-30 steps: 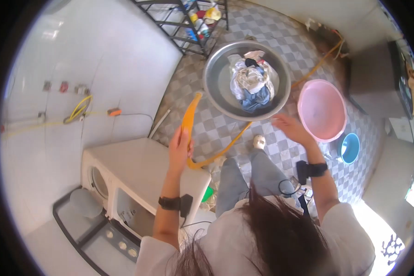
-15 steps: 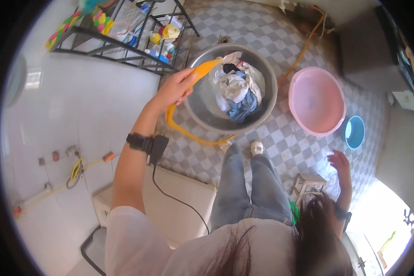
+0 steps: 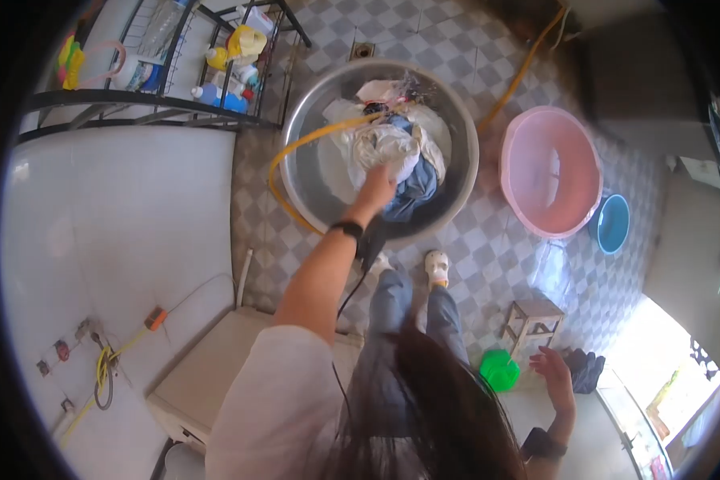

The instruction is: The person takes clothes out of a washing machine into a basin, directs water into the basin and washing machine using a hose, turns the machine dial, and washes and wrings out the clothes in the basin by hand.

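Left hand (image 3: 380, 186): met crumpled clothes (image 3: 414, 194); grip could not be told.
Right hand (image 3: 554, 372): hung loose, fingers parted.
Hose (image 3: 320, 130): curved past left fingers into round metal basin (image 3: 318, 172).

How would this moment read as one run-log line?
left hand: at laundry in metal basin | right hand: empty, away from basin | yellow hose: over basin rim, end at laundry

A: Hose (image 3: 320, 131)?
B: Orange-yellow; it is arching over the rim of the round metal basin (image 3: 462, 160), its end pointing in.
A: Clothes (image 3: 386, 146)?
B: White and blue pieces are lying bunched in 1 heap inside.
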The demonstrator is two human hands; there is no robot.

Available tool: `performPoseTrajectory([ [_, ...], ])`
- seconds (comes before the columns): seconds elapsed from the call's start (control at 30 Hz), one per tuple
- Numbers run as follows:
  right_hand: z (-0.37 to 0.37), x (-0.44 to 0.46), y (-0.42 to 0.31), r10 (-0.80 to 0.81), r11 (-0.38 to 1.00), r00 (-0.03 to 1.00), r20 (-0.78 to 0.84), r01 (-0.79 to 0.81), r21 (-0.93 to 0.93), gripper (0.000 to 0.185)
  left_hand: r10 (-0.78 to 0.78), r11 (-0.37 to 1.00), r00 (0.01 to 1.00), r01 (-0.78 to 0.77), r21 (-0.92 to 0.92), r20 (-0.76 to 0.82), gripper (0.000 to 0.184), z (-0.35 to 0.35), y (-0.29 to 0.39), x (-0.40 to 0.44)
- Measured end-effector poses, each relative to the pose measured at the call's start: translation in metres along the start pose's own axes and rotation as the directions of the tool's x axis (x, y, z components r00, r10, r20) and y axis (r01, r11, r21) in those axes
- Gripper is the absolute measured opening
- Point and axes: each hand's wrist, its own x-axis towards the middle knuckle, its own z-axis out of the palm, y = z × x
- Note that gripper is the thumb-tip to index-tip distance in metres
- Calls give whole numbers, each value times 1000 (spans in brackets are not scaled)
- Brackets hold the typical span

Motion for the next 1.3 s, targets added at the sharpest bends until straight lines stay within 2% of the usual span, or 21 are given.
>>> performPoseTrajectory([
  [0.07,-5,12,0,-54,998,997,52,56,-42,34,-18,993,930,61,-106,368,18,-4,13,-83],
  [0.1,-8,13,0,-103,991,990,102,110,-75,33,223,970,958,-201,-135,182,14,12,-6,-140],
  [0.13,-12,13,-12,-115,989,990,83,122,-86,33,201,977,914,-161,-140,353,12,-4,-5,-189],
  [0.17,-27,19,-3,-294,864,948,119,317,-392,32,-4,999,874,19,-26,485,12,-27,8,-236],
  [0.3,-55,5,-29,-139,957,979,-147,95,-275,32,-267,945,657,321,58,705,20,-73,-15,-411],
  [0.37,-68,-7,-7,16,953,999,-47,-30,-301,34,-427,850,623,524,55,655,26,-103,4,-473],
  [0.43,-64,-14,17,126,935,992,-11,-122,-334,34,-455,836,249,451,313,855,35,-159,53,-477],
  [0.5,-48,-9,29,167,923,986,19,-149,-354,34,-353,834,38,466,296,935,44,-177,67,-507],
  [0.57,-23,14,30,135,922,988,72,-99,-375,34,-203,706,3,693,145,979,45,-184,69,-537],
  [0.77,104,149,-44,-196,878,938,285,297,-376,35,57,643,174,747,-169,983,38,-200,112,-541],
  [0.83,151,188,-78,-280,868,904,323,382,-318,35,-139,660,18,747,79,990,39,-211,129,-516],
  [0.9,186,218,-105,-321,874,883,343,415,-251,35,76,806,94,581,-117,993,41,-209,110,-513],
  [0.97,206,237,-126,-338,883,867,367,427,-196,35,95,796,-18,601,-65,995,36,-226,97,-446],
  [1.0,210,245,-134,-343,885,860,378,431,-176,35,183,819,99,534,-208,978,32,-212,63,-434],
  [1.03,205,255,-146,-357,884,851,385,441,-156,35,12,792,76,608,-56,997,29,-227,65,-371],
  [1.07,193,268,-160,-381,876,845,375,460,-146,35,-60,879,262,471,-73,963,25,-216,28,-341],
  [1.1,176,287,-178,-419,862,839,349,488,-138,35,-390,914,279,234,331,878,21,-213,39,-273],
  [1.13,154,311,-203,-468,840,831,302,524,-141,36,-468,881,722,339,331,510,24,-206,29,-244],
  [1.17,128,344,-241,-546,787,804,237,589,-184,36,-345,931,937,334,144,59,18,-192,27,-210],
  [1.27,63,434,-323,-678,518,708,197,650,-556,36,-379,924,867,374,-82,-324,16,-158,23,-113],
  [1.3,106,445,-275,-454,883,887,85,436,171,39,-464,864,858,386,-323,-218,16,-145,19,-96],
])
